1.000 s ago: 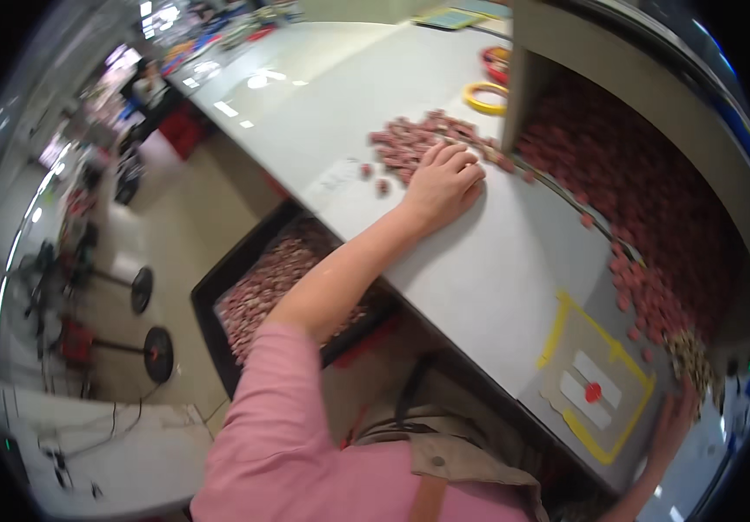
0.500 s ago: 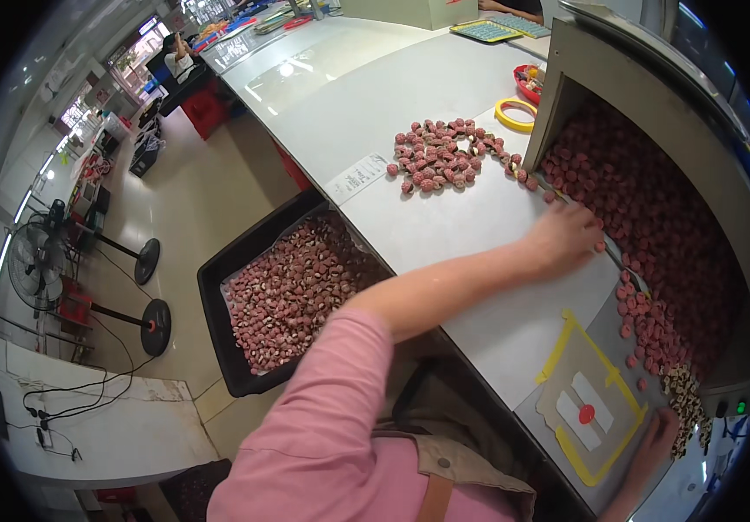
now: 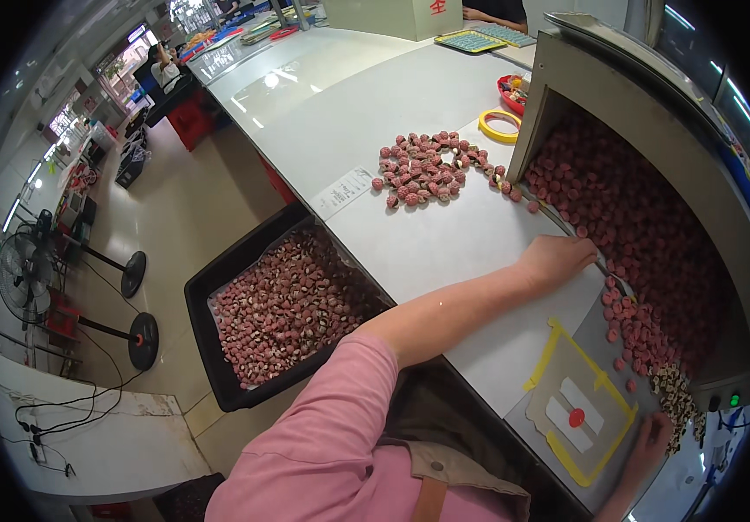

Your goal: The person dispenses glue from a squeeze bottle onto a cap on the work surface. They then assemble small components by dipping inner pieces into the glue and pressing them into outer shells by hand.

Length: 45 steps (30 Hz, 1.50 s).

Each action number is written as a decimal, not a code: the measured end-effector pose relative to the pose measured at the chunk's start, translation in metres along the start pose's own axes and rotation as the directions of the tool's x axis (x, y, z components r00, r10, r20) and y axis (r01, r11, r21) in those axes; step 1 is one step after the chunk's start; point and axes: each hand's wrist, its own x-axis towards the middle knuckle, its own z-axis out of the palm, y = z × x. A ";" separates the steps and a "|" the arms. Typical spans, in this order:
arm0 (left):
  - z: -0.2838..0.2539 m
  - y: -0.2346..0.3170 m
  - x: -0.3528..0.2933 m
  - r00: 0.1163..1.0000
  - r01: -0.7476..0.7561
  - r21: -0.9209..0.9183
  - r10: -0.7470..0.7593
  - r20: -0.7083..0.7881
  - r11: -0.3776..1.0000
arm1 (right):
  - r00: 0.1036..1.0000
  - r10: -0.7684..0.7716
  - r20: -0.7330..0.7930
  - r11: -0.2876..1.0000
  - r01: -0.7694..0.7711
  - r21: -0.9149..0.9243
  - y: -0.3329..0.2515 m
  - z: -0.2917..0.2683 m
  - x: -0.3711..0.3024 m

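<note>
My left hand (image 3: pixel 557 261) reaches across the white tabletop to the front lip of a large beige bin (image 3: pixel 533 130). Its fingertips are pressed together by the lip; what they pinch, if anything, is hidden. Inside the bin lies a mass of small pink domed pieces (image 3: pixel 627 200). More loose pink pieces (image 3: pixel 623 315) spill over the lip, beside a heap of small pale-and-dark pieces (image 3: pixel 672 391). Close to that heap is my right hand (image 3: pixel 650 442), its fingers curled in; their contents cannot be made out. Beyond my left hand, assembled pink ball-shaped pieces (image 3: pixel 423 170) form a pile.
A black crate (image 3: pixel 210 348) full of pink-and-pale pieces stands left of the table edge. A taped card (image 3: pixel 596 445) with a red dot lies before me. Farther off are a yellow tape roll (image 3: pixel 499 126), a red bowl (image 3: pixel 507 94) and a paper label (image 3: pixel 344 191).
My left hand has drawn slightly back toward me along the bin's lip, its fingers now closer together. The right hand stays near the pale heap. The whole view has shifted a little.
</note>
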 end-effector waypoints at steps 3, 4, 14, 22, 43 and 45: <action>-0.001 0.001 0.000 0.999 0.036 0.000 -0.036 -0.003 0.999 | 1.000 -0.007 -0.005 1.000 0.006 -0.030 -0.005 0.000 0.000; -0.001 0.000 0.001 0.999 0.038 0.004 -0.038 0.001 0.999 | 1.000 -0.006 -0.006 1.000 0.006 -0.030 -0.007 -0.001 0.001; -0.005 0.004 0.000 0.996 0.008 0.034 -0.005 -0.084 0.999 | 0.999 0.032 0.035 0.999 -0.032 -0.001 -0.008 -0.002 -0.001; -0.008 0.007 0.001 0.996 0.081 0.038 -0.082 0.028 0.996 | 0.998 0.050 0.040 0.999 -0.050 -0.019 -0.012 -0.003 -0.001; -0.003 0.003 0.001 0.994 0.106 0.060 -0.108 0.033 0.993 | 0.997 -0.023 0.073 0.999 0.025 -0.029 0.023 -0.003 0.003; 0.003 -0.004 0.001 0.997 0.077 0.061 -0.078 0.001 0.995 | 0.997 -0.040 0.069 0.999 0.038 0.019 0.023 0.000 0.003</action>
